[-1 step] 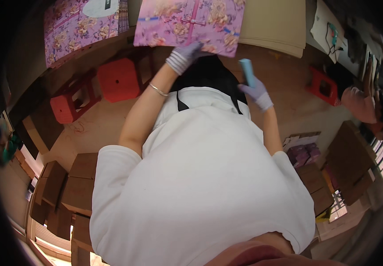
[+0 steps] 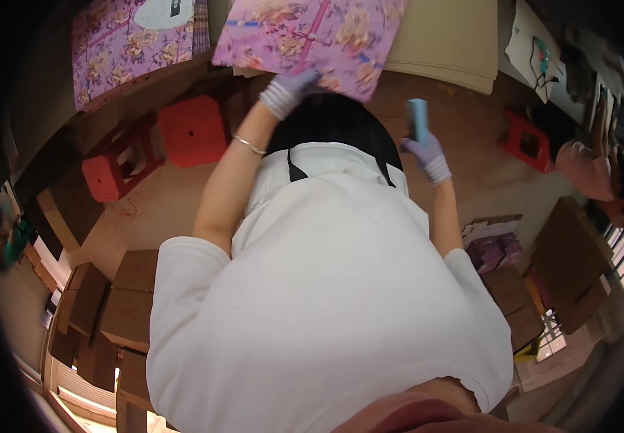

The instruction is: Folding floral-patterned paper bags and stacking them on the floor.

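Observation:
My left hand (image 2: 289, 93), in a pale lavender glove with a white striped cuff, grips the near edge of a flat pink-purple floral panel (image 2: 312, 43). A ribbon bow shows on the panel, which is tilted, its near right corner lowest. Some of that hand's fingers are hidden behind the edge. My right hand (image 2: 427, 155), gloved the same way, is closed round a light-blue bar-shaped thing (image 2: 417, 119) that points away from me. The bar is a little blurred, and I cannot tell its kind. It stays apart from the panel, to its right.
Similar floral panels (image 2: 128, 58) lie stacked at the far left, with beige board sheets (image 2: 445, 43) at the far right. Red stools (image 2: 193, 131) stand left, another red stool (image 2: 527, 141) right. Brown cartons (image 2: 128, 310) are piled near left. People (image 2: 594, 169) are at the right edge.
The floral panel has tilted and shifted slightly away and left, along with my left hand. My right hand has moved a little to the right with the blue bar, which now points straighter ahead.

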### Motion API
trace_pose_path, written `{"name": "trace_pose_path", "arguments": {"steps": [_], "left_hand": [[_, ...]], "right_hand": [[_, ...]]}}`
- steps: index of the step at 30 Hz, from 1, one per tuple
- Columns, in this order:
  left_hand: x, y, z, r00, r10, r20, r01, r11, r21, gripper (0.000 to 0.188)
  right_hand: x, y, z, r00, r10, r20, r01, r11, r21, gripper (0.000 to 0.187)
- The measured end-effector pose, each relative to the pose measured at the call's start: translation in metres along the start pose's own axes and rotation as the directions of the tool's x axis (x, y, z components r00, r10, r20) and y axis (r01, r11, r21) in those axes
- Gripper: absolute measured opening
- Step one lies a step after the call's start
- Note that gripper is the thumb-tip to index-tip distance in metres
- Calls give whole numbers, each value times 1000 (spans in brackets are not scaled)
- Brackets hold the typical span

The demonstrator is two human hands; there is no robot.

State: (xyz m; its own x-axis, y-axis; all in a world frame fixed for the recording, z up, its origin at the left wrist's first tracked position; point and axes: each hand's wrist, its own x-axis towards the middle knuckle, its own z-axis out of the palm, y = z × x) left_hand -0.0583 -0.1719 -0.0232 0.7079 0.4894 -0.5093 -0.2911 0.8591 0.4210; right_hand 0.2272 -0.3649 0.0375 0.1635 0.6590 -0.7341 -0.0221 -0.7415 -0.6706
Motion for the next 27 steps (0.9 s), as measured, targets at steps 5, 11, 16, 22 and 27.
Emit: {"name": "trace_pose_path", "arguments": {"steps": [5,11,16,22,27], "left_hand": [[-25,67,-56,995,55,-89,23,719,695,20],[-15,112,-19,964,78,-252,201,403,893,24],[-11,140,-17,960,111,-257,207,335,919,26],[-6,148,-46,917,383,-112,-131,554,822,54],[10,106,29,893,154,-423,-234,961,-145,79]], "right_hand": [[-2,31,-75,983,-1,-183,126,727,675,29],[18,46,-75,993,71,90,-114,686,718,28],[20,35,-65,999,9,45,-34,798,601,34],[27,-4,-48,991,103,89,-131,897,421,33],[43,-13,6,987,152,48,-150,793,591,35]]}}
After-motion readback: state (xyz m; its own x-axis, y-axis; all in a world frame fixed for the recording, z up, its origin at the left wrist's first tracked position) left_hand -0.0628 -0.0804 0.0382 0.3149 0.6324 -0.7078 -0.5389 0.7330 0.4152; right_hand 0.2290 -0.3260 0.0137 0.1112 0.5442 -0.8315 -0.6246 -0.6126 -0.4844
